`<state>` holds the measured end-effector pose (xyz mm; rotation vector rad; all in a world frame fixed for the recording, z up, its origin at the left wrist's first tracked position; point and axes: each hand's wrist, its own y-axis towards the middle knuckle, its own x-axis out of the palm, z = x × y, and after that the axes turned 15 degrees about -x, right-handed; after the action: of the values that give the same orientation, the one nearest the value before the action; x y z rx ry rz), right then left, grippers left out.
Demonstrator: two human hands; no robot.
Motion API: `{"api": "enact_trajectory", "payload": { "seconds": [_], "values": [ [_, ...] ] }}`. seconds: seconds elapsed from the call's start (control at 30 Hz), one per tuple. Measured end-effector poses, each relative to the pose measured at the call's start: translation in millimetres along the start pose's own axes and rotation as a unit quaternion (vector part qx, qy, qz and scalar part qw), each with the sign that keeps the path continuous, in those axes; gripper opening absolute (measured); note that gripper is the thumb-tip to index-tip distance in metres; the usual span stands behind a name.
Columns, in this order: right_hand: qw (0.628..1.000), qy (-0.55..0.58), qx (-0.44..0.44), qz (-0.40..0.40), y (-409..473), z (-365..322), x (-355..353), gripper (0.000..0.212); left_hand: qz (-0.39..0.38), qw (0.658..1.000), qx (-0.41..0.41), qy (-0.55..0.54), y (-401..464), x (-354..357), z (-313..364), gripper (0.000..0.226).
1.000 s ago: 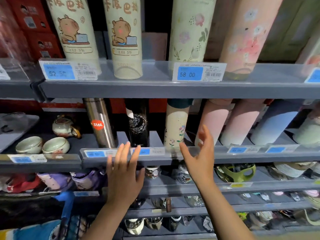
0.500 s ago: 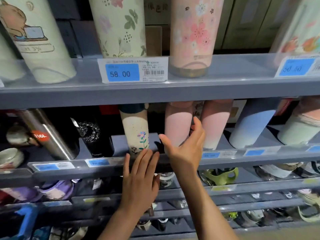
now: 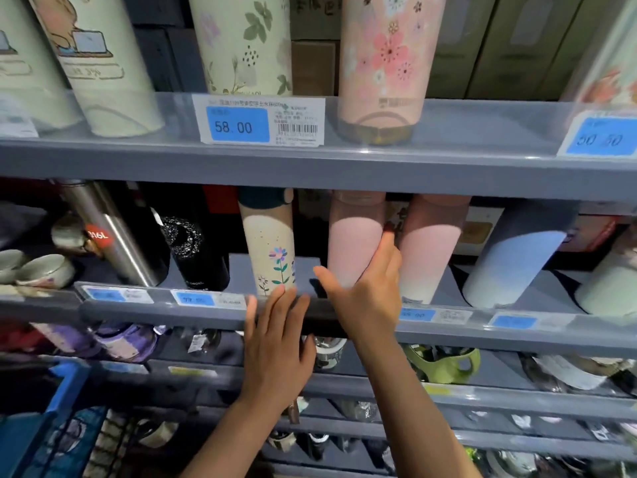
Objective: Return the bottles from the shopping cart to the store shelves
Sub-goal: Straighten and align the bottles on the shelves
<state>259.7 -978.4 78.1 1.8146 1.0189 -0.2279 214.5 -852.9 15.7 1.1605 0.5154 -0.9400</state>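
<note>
While my left hand (image 3: 275,343) rests flat and empty, my right hand (image 3: 367,298), spread open, touches the upright pink bottle (image 3: 351,246) at its twelve o'clock.

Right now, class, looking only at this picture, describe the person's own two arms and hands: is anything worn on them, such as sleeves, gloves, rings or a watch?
Both forearms are bare as far as the frame shows, with no sleeve in view. The left hand and the right hand wear no gloves, and no ring, watch or bracelet shows on the fingers or wrists. No markings are visible.
</note>
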Motion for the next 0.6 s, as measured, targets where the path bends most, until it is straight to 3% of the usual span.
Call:
{"api": "enact_trajectory", "payload": {
  "seconds": [0.13, 0.3, 0.6],
  "values": [
    [1.000, 0.001, 0.007, -0.011, 1, 2, -1, 0.108, -0.001, 1.000, -0.009, 0.000, -1, 2, 5, 0.050],
    [0.992, 0.102, 0.003, -0.071, -4, 11, -12, 0.100, 0.004, 1.000, -0.018, 0.002, 1, 4, 7, 0.050],
    [0.993, 0.112, 0.032, -0.024, -2, 6, -9, 0.106, -0.002, 1.000, -0.011, 0.026, 0, -3, 10, 0.067]
  ]
}}
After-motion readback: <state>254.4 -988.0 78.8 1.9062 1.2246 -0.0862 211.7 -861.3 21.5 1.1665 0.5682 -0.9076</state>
